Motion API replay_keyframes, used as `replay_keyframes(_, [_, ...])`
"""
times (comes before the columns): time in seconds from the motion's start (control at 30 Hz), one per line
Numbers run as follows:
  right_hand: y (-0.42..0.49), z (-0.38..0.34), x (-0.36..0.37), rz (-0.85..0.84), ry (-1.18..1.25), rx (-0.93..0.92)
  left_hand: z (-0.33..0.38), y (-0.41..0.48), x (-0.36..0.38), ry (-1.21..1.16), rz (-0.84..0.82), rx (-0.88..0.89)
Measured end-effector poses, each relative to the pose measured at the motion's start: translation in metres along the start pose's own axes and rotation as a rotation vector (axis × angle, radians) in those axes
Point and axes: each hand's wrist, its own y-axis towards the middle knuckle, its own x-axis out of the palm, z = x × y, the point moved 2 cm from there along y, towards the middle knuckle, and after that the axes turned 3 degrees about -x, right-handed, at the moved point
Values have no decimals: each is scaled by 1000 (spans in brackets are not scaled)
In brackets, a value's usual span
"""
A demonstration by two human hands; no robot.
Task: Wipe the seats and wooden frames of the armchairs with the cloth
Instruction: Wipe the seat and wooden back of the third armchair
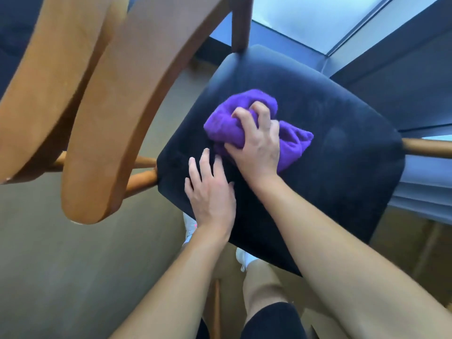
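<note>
A dark navy padded armchair seat (330, 155) fills the middle of the view. My right hand (256, 145) grips a bunched purple cloth (227, 123) and presses it on the seat near its centre. My left hand (210, 192) rests flat on the seat's left front part, fingers straight, just beside the cloth. The chair's curved wooden armrest (117, 113) rises at the left, and a wooden post (241, 23) meets the seat at the back. A wooden rail (428, 148) sticks out at the seat's right side.
A second wooden armrest (41, 81) lies further left. Grey-beige floor (61, 265) spreads below. A window with a dark frame (342, 45) stands behind the chair. My legs and white shoes (247, 260) show under the seat's front edge.
</note>
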Motion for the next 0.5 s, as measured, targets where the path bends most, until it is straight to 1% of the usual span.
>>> replay_keyframes(0.07, [-17,8,-10,-54,-7,-85,-1,-1,1,11,11,6])
replay_keyframes(0.13, [-6,21,-23,-92,-80,-180,-1,-2,1,31,27,12])
replay_keyframes(0.17, [5,30,-29,-88,-137,-192,0,-3,2,38,31,11])
replay_keyframes(0.2, [17,41,-37,-65,-180,-157,1,-4,3,40,31,9])
replay_keyframes(0.23, [30,54,-45,-43,-200,-83,3,-5,4,38,27,4])
replay_keyframes(0.3, [48,78,-59,-6,-176,110,5,-6,6,43,22,-3])
replay_keyframes(0.33, [49,84,-63,14,-158,178,5,-7,7,47,24,-3])
replay_keyframes(0.4, [33,83,-64,47,-103,231,6,-9,9,49,27,10])
replay_keyframes(0.5, [-18,65,-55,106,-1,266,7,-11,9,55,11,10])
